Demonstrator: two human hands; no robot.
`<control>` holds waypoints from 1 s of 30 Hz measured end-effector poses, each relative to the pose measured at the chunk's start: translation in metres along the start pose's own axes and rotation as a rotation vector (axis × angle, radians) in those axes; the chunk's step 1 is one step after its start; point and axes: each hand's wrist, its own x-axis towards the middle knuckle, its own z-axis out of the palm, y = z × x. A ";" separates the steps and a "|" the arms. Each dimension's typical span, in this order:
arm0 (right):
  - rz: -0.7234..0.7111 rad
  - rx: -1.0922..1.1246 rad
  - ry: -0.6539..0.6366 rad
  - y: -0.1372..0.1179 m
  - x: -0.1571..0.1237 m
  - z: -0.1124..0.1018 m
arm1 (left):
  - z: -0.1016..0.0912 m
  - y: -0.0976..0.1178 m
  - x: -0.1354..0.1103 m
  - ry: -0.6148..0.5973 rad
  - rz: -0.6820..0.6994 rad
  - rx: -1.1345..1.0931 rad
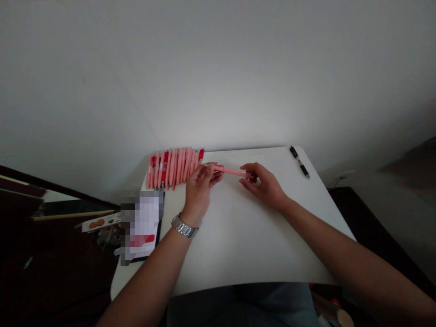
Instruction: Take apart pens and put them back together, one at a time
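Observation:
A slim pink pen (233, 171) spans the gap between my two hands above the white table. My left hand (200, 181), with a metal-band watch on its wrist, is closed around the pen's left end. At the other end, the fingers of my right hand (260, 181) pinch the tip, where something small and clear shows; I cannot make out its details. Just left of my left hand, several pink pens (173, 168) lie side by side in a row, with a few red ones such as the red pen (165, 168) among them.
A tablet-like device (150, 247) with a blurred screen lies at the left side of the white table (259, 245). A black pen (299, 162) rests near the far right corner. The wall (238, 91) rises behind the table's back edge.

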 end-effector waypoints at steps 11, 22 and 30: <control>0.002 -0.053 -0.034 -0.003 0.000 -0.003 | -0.003 -0.004 0.001 -0.003 -0.010 -0.014; 0.032 0.015 -0.037 -0.003 0.000 -0.002 | -0.001 -0.002 0.000 -0.024 -0.003 -0.021; -0.026 -0.038 -0.040 -0.001 0.001 -0.002 | -0.003 -0.005 0.001 0.004 -0.031 -0.007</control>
